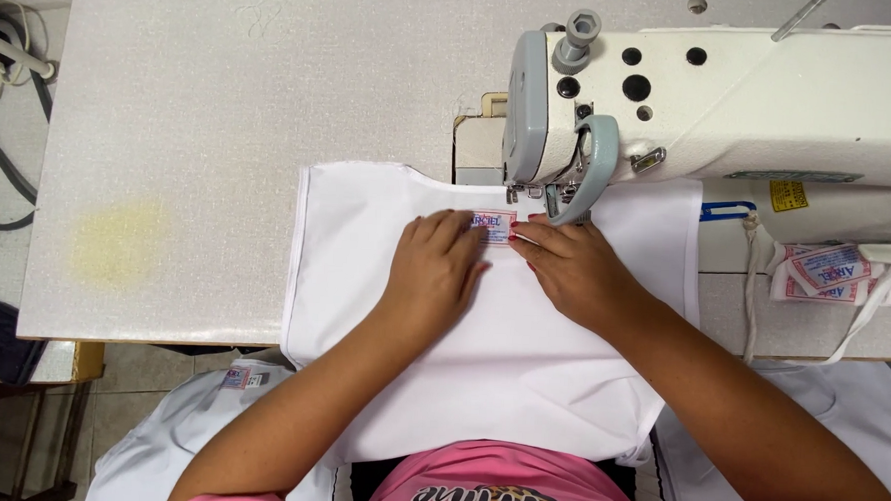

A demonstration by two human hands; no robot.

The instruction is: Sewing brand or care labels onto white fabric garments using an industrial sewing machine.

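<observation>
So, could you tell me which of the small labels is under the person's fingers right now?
The single label on the white fabric, by the needle, pinned by both hands; the other labels lie heaped at the table's right, untouched.

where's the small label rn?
Head view, centre: the small label lies on the white fabric just under the sewing machine's needle area, pinned between the left hand's fingertips and the right hand's.

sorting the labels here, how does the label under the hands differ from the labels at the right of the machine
The label under the hands is single, lying flat on the white fabric by the needle, held by both hands. The labels at the right form a loose, crumpled bunch on the table, untouched. Both are white with red and blue print.
</observation>
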